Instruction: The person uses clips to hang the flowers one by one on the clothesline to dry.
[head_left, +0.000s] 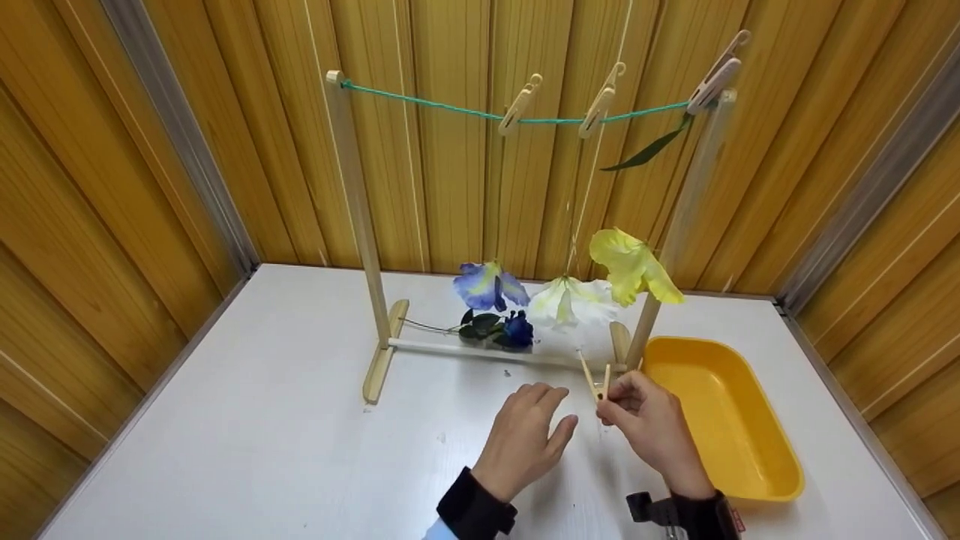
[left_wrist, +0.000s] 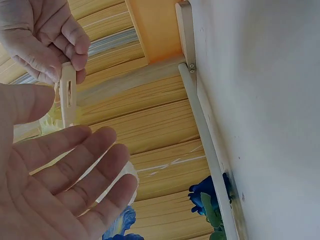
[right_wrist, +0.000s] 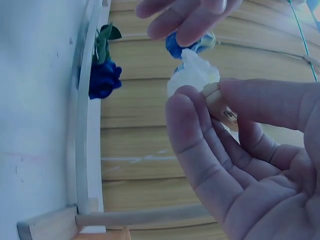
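Observation:
My right hand (head_left: 652, 424) pinches a beige clothespin (head_left: 590, 379) between thumb and fingers, above the white table. Its two prongs spread in a V pointing away from me. My left hand (head_left: 521, 439) hovers just left of it, fingers extended and apart; in the left wrist view its palm (left_wrist: 55, 190) holds nothing. A blue rose (head_left: 517, 330) with leaves lies by the rack's bottom rail (head_left: 465, 351). From clothespins on the green cord (head_left: 442, 105) hang a blue-violet flower (head_left: 487, 285), a white flower (head_left: 566, 300) and a yellow flower (head_left: 634, 266), heads downward.
The wooden rack's left post (head_left: 356, 210) and right post (head_left: 690, 180) hold the cord. Beige clothespins (head_left: 517, 109) and a pinkish clothespin (head_left: 714, 86) grip it, with a long green leaf (head_left: 645, 154) below the latter. A yellow tray (head_left: 739, 420) sits at the right. Wood-patterned walls surround the table.

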